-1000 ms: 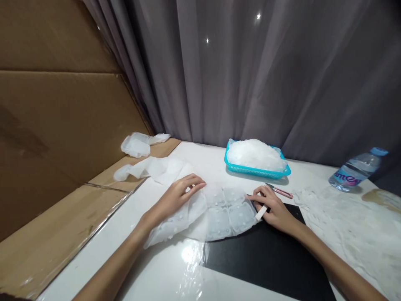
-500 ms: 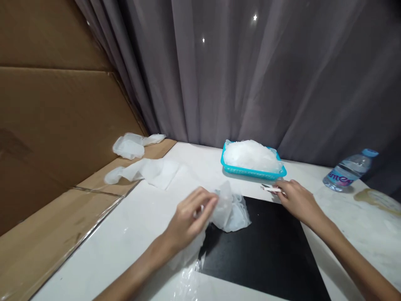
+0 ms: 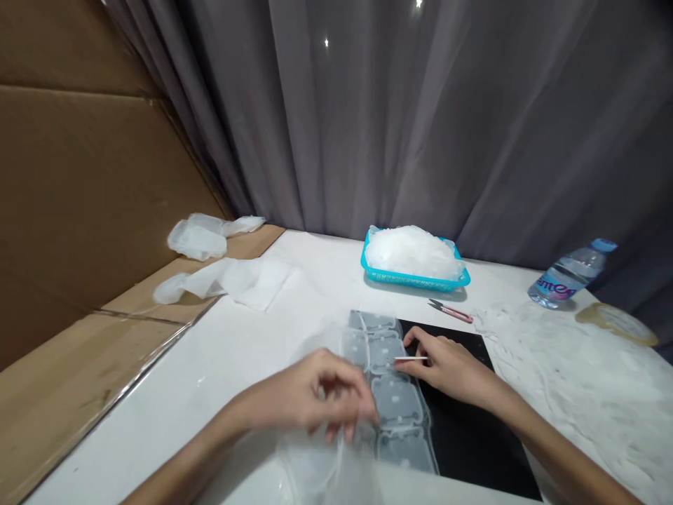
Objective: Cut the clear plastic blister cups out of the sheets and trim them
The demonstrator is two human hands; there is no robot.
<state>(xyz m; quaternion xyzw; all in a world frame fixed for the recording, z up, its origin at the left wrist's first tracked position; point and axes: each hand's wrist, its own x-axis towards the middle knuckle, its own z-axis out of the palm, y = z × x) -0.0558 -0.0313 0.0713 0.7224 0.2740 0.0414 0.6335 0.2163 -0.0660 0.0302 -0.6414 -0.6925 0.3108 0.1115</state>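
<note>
A translucent plastic sheet [image 3: 392, 365] of small rounded pockets lies in a strip across the left edge of a black mat [image 3: 463, 421]. My left hand [image 3: 320, 396] rests on the sheet's near left side with fingers curled, pinching the film. My right hand [image 3: 446, 365] lies on the mat beside the sheet and holds a thin white stick [image 3: 411, 358] that points left at the pockets.
A turquoise basket [image 3: 415, 278] heaped with white pieces stands at the back. Pink snips [image 3: 451, 311] lie in front of it. A water bottle [image 3: 570, 275] and a tape roll [image 3: 615, 320] are at the right, white scraps [image 3: 557, 358] beside them. Cardboard [image 3: 89, 210] lines the left.
The bunched sheet has been laid out flat as a strip over the mat's left edge. My right hand came back from the snips to the sheet, now holding the thin stick.
</note>
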